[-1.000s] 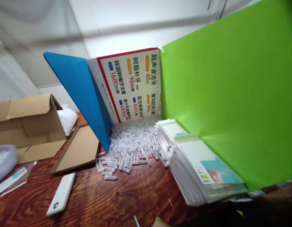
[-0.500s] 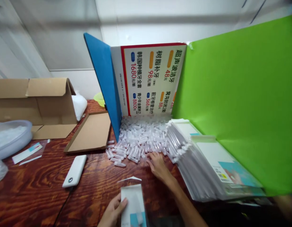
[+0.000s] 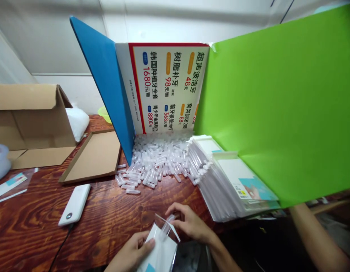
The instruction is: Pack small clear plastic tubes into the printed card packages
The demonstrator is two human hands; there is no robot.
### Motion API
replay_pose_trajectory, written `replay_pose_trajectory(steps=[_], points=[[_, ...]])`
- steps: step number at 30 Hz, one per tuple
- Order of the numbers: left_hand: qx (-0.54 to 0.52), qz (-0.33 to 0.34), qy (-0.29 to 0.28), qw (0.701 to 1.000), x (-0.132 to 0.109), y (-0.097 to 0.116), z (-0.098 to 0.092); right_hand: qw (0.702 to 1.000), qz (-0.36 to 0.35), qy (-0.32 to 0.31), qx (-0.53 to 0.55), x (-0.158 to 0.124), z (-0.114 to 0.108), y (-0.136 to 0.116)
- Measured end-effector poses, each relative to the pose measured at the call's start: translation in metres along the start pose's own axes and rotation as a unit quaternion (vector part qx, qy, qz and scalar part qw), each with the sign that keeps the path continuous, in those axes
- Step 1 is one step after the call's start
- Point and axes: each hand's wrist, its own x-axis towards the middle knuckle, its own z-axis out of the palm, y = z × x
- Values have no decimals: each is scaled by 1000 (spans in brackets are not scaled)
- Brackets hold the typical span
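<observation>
My left hand (image 3: 132,252) grips a small clear plastic bag (image 3: 160,251) with a white card inside, low at the front of the wooden table (image 3: 36,230). My right hand (image 3: 188,223) is pinched on a small clear tube (image 3: 169,219) at the bag's open mouth, under its raised flap. A heap of the same clear tubes (image 3: 156,160) lies beyond, between a blue board (image 3: 105,83) and a green board (image 3: 271,102). A fanned stack of the same bags (image 3: 228,181) sits to the right of the heap.
A printed price sign (image 3: 166,87) stands behind the tubes. A flat cardboard tray (image 3: 92,156), an open cardboard box (image 3: 30,117) and a white power bank (image 3: 74,204) lie to the left. Another person's forearm (image 3: 316,238) shows at the lower right.
My right hand has left the tube heap and come back to the bag's mouth with a tube. The left hand has raised the bag. The view has shifted.
</observation>
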Motion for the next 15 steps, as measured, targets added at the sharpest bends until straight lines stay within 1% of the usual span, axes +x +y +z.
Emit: replay_pose_trajectory(steps=[2, 3, 4, 6, 8, 10, 12, 15], points=[[10, -11, 11, 1000, -1, 3, 3, 996, 33, 47, 71, 0, 4, 9], [19, -15, 19, 1000, -1, 4, 4, 994, 35, 64, 86, 0, 6, 14], [30, -18, 25, 999, -1, 4, 5, 993, 30, 79, 88, 0, 8, 19], [52, -19, 32, 998, -2, 4, 4, 992, 20, 86, 85, 0, 10, 27], [67, -19, 32, 997, -1, 4, 3, 992, 29, 66, 101, -1, 8, 31], [73, -22, 32, 997, 0, 4, 3, 992, 43, 22, 113, -3, 4, 32], [77, -28, 25, 996, 2, 5, 4, 995, 30, -12, 94, -7, 0, 31], [93, -25, 4, 995, 8, 9, 10, 998, -1, -37, 50, -11, 3, 30]])
